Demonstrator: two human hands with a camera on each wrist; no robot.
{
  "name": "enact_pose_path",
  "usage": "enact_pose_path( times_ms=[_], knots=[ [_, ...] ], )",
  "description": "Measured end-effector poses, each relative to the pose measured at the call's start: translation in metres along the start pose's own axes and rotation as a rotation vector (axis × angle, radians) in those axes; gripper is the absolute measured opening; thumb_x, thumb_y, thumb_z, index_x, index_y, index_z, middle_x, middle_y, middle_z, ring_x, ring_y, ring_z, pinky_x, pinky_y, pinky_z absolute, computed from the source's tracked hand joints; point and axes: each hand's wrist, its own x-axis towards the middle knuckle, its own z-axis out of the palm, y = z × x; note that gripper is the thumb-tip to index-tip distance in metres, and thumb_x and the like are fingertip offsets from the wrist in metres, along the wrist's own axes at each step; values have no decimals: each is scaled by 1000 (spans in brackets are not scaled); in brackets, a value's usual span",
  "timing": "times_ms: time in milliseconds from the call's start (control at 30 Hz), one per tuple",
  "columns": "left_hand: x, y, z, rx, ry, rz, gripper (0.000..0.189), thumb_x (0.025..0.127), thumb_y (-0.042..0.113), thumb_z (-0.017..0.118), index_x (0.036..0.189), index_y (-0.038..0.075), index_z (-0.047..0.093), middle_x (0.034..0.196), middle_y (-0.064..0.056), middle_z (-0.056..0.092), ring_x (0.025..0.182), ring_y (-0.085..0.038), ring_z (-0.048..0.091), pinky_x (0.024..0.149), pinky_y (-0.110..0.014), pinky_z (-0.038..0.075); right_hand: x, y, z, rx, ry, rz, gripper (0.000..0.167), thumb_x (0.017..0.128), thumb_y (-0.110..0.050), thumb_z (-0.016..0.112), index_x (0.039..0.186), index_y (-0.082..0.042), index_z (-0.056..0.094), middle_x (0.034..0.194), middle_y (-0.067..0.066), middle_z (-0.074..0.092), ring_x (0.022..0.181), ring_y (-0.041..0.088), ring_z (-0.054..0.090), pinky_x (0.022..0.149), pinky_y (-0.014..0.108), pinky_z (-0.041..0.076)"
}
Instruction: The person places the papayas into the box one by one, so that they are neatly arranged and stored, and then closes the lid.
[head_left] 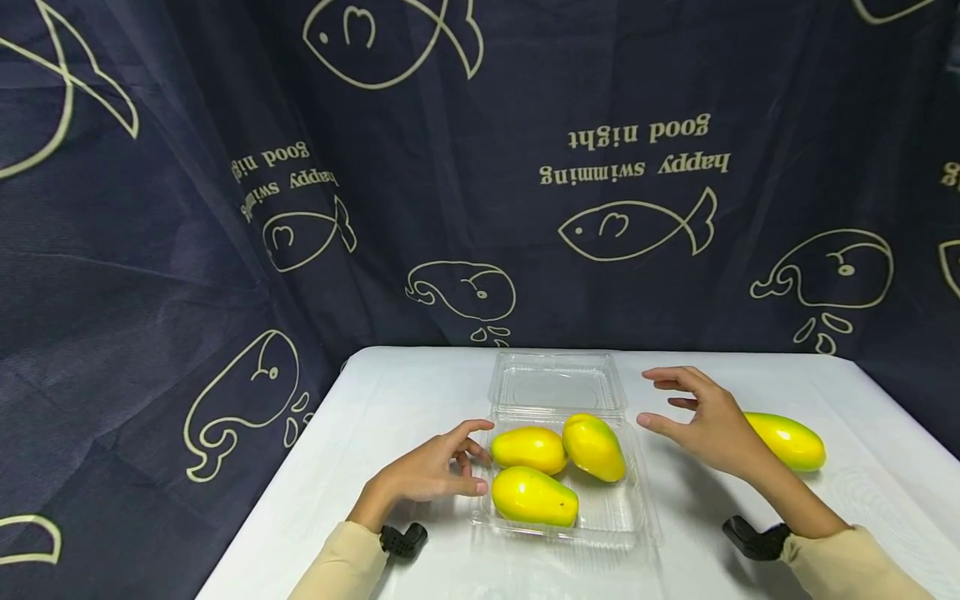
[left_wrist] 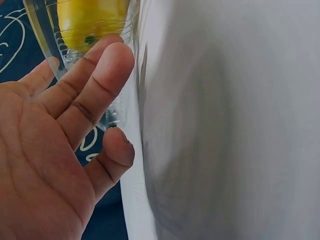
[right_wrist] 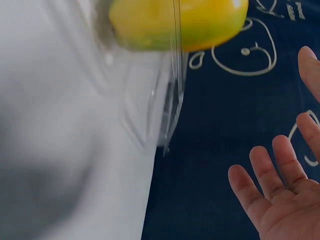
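A clear plastic clamshell box (head_left: pixel 607 521) lies with its lid (head_left: pixel 555 379) folded back, away from me. Inside its base are three glossy yellow-green mangoes: one at the back left (head_left: pixel 528 450), one at the back right (head_left: pixel 594 447) and one at the front left (head_left: pixel 534 497). My left hand (head_left: pixel 431 467) is at the box's left side, fingertips right at the rim and fingers loosely bent. To the right of the box, my right hand (head_left: pixel 708 421) hovers above the table with fingers spread and nothing in them. A fourth mango (head_left: pixel 787 442) lies beyond that hand, partly hidden by it.
A white cloth covers the table (head_left: pixel 405 392). Behind and to the left hangs a dark blue curtain (head_left: pixel 480 183) printed with fish and whales. Each wrist carries a small black camera, one on the left (head_left: pixel 403 540) and one on the right (head_left: pixel 753 537).
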Motion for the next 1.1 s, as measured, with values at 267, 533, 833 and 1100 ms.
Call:
enact_pose_path(
  times_ms=[267,533,833,1100],
  knots=[
    [0,1,-1,5,-4,6,83,88,46,74,156,27,29,122,5,67,86,-10,66,85,-35,51,-6,22,-22,-5,45,0,59,78,-24,88,130,-13,62,126,5,61,108,-13,52,85,2,44],
    [-1,2,-1,-3,-4,-2,83,88,45,75,155,29,29,122,6,67,86,-11,66,84,-34,51,-16,42,-39,-69,58,59,55,76,-27,89,125,-17,66,120,3,64,103,-17,51,83,-1,41],
    [-1,2,0,-14,-8,-1,83,88,45,74,155,29,29,123,4,67,86,-12,66,86,-35,51,-20,58,-60,-146,58,59,56,76,-33,89,125,-19,66,116,-20,57,103,-20,45,81,-1,36],
    [0,1,0,-14,-6,4,83,88,45,74,156,28,29,122,5,67,85,-12,66,86,-34,51,-30,82,-77,-187,29,123,58,75,-34,89,126,-19,66,116,-9,60,100,-25,39,77,-1,35]
  ],
)
